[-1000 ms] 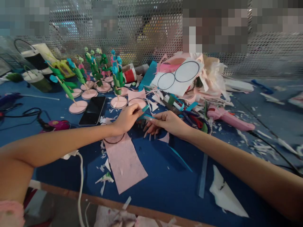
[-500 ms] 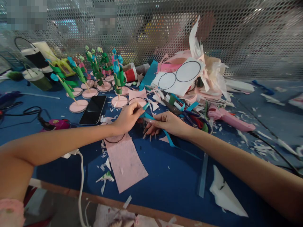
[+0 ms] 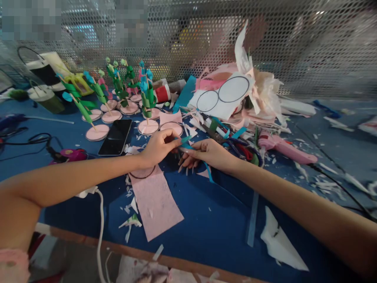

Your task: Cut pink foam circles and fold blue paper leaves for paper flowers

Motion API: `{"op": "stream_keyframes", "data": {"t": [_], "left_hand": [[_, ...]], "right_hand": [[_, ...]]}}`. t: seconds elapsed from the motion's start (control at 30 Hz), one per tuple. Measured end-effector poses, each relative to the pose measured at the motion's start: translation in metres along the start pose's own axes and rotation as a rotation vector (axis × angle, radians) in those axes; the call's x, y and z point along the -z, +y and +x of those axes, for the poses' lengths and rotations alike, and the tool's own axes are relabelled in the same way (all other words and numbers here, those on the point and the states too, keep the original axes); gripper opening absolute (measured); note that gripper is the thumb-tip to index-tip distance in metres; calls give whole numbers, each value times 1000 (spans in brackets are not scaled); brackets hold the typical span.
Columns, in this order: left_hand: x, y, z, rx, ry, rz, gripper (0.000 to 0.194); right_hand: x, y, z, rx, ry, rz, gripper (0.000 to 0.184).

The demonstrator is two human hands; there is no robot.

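Note:
Both hands meet over the middle of the table, pinching one narrow blue paper strip (image 3: 210, 171). My left hand (image 3: 160, 147) is closed, thumb and forefinger on the strip's upper end, which looks folded. My right hand (image 3: 210, 154) grips the strip with thumb and forefinger; its other fingers curl underneath. The strip's tail hangs below the right hand towards the table. Under my left wrist lies a pink sheet (image 3: 157, 204) with a dark circle drawn on it. Just beyond the hands is a pink disc (image 3: 171, 128) with a dark outline.
Paper flowers on sticks stand in pink discs (image 3: 97, 132) at the back left, near a black phone (image 3: 115, 137). A pink glue gun (image 3: 287, 147) lies right, beside scissors and a scrap pile (image 3: 232, 96). A white cable (image 3: 101, 232) crosses the front edge. Perforated metal (image 3: 188, 47) stands behind.
My left fingers have shifted slightly, bringing the strip's upper end closer to my right hand. The hanging tail is a little shorter. My right hand has hardly moved.

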State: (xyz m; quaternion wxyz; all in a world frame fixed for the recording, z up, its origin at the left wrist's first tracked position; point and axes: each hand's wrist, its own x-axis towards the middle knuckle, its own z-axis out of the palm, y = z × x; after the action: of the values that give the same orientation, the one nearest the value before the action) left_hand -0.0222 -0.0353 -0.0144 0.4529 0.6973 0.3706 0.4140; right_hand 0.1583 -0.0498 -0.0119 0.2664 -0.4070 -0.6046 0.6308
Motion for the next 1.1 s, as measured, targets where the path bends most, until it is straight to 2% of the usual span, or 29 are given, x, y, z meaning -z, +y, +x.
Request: {"op": "stream_keyframes", "data": {"t": [0.43,0.67,0.83,0.93,1.1], "left_hand": [[1,-3,3,2,38,-14,35],[3,-3,3,-68,2,231,25],[2,3,-1,-129,26,383,17],[2,4,-1,-103,23,365,19],[2,-2,1,-24,-24,126,22]], "right_hand": [[1,-3,-1,-21,11,27,50],[4,-1,-1,-7,-41,18,45],[4,-2,-1,-8,-60,24,46],[4,-2,-2,1,-60,25,45],[5,0,-1,26,-42,39,47]]}}
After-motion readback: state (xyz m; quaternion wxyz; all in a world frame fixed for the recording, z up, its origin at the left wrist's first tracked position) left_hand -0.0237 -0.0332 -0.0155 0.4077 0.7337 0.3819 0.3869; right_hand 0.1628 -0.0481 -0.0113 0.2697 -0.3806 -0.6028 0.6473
